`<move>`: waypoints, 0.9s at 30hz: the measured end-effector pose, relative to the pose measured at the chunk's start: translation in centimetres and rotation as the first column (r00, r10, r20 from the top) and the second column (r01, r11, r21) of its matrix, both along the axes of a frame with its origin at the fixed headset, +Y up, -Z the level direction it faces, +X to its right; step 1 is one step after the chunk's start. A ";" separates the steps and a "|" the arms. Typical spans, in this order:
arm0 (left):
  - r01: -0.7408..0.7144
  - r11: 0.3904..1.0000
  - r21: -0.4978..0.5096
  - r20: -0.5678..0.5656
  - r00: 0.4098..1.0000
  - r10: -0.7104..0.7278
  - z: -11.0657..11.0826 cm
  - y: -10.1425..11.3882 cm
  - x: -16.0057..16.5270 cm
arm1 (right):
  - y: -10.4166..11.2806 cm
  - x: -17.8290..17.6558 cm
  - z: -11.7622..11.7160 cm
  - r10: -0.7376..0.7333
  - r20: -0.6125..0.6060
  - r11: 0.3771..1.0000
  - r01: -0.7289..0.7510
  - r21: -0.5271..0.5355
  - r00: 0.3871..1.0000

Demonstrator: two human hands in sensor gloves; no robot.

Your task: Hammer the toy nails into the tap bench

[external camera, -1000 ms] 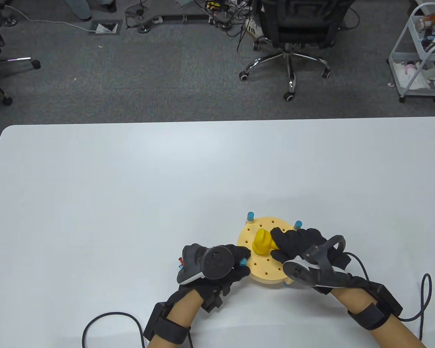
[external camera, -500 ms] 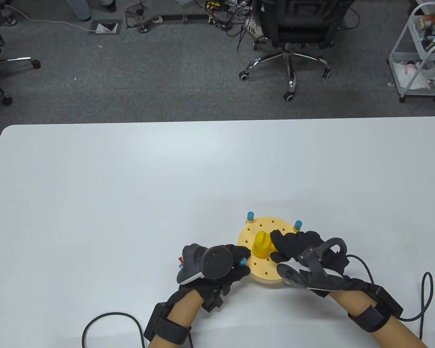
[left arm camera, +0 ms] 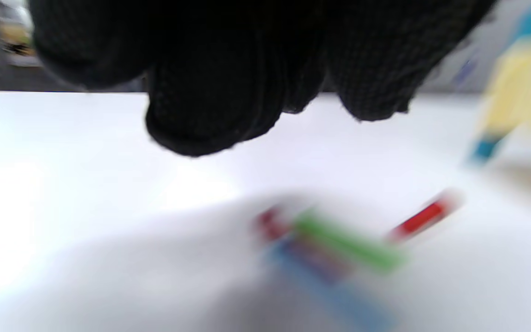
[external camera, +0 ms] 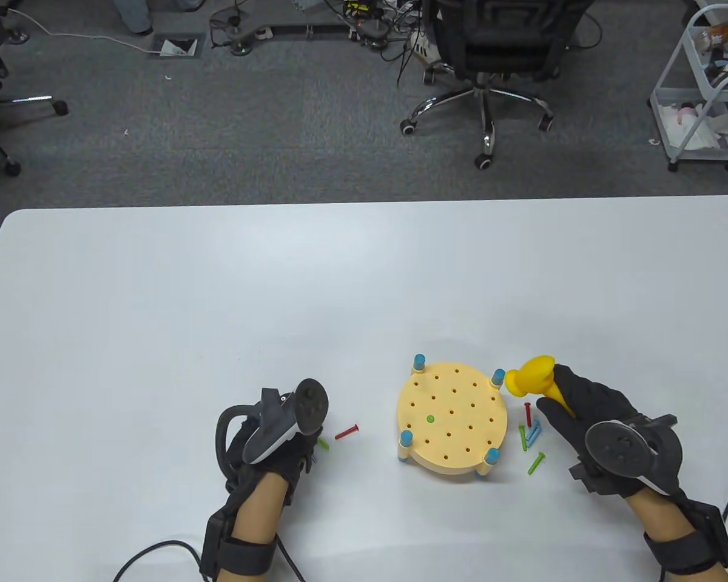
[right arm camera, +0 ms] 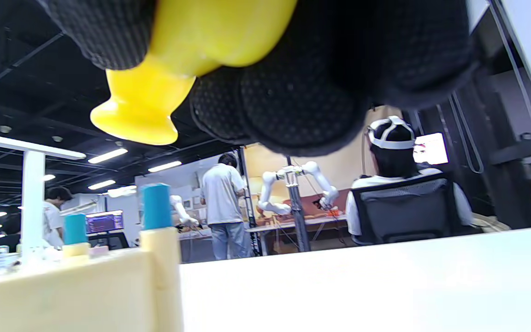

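The round yellow tap bench (external camera: 461,448) stands on blue-capped legs, with one green nail (external camera: 430,418) sunk in a hole left of centre. My right hand (external camera: 567,403) grips the yellow hammer (external camera: 535,374) by its handle, head raised beside the bench's right edge; in the right wrist view the hammer (right arm camera: 168,83) sits between my fingers (right arm camera: 302,101) above the bench (right arm camera: 62,286). My left hand (external camera: 306,451) hovers left of the bench with nothing in its fingers (left arm camera: 210,92), over blurred loose nails: a green nail (left arm camera: 348,242) and a red nail (left arm camera: 420,221).
A red nail (external camera: 346,431) and a green nail (external camera: 323,444) lie by my left hand. Right of the bench lie a red nail (external camera: 528,413), a blue nail (external camera: 534,430) and two green nails (external camera: 536,463). The white table (external camera: 218,303) stretches beyond.
Both hands have come off the bench. The right hand lifted the hammer from the bench top out to the right; the left hand drew back left, uncovering the loose nails.
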State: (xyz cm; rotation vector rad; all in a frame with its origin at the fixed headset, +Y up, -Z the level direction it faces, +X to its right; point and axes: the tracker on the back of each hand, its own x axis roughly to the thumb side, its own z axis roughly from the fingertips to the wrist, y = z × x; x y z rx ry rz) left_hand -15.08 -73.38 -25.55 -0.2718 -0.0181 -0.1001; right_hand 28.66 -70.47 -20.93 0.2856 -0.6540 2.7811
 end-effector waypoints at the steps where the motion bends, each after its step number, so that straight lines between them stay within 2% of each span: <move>1: 0.024 1.000 -0.018 -0.022 0.999 -0.025 -0.2 -0.5 -0.1 | -0.1 0.2 -0.2 -0.002 0.011 1.000 0.002 -0.009 1.000; 3: -0.058 0.998 -0.040 -0.056 0.997 0.056 -0.3 -1.1 0.0 | -0.2 0.2 -0.3 -0.002 0.016 1.000 0.002 -0.013 1.000; 5: -0.083 0.997 0.007 -0.105 0.991 0.083 -0.4 -1.3 0.2 | -0.4 -0.1 -0.3 0.015 0.014 1.000 -0.015 -0.014 1.000; 9: -0.032 0.999 0.026 -0.153 0.988 0.036 -0.8 -1.9 0.2 | -0.6 -0.6 -0.2 0.066 0.011 0.998 -0.066 -0.005 0.998; 14: -0.015 1.000 0.002 -0.167 0.986 0.015 -1.1 -2.7 0.3 | -0.7 -0.7 -0.2 0.067 0.003 0.998 -0.067 -0.011 0.998; 27: -0.025 0.999 0.022 -0.209 0.977 0.029 -1.2 -2.8 0.2 | -0.8 -0.8 -0.2 0.071 0.001 0.997 -0.071 -0.023 0.997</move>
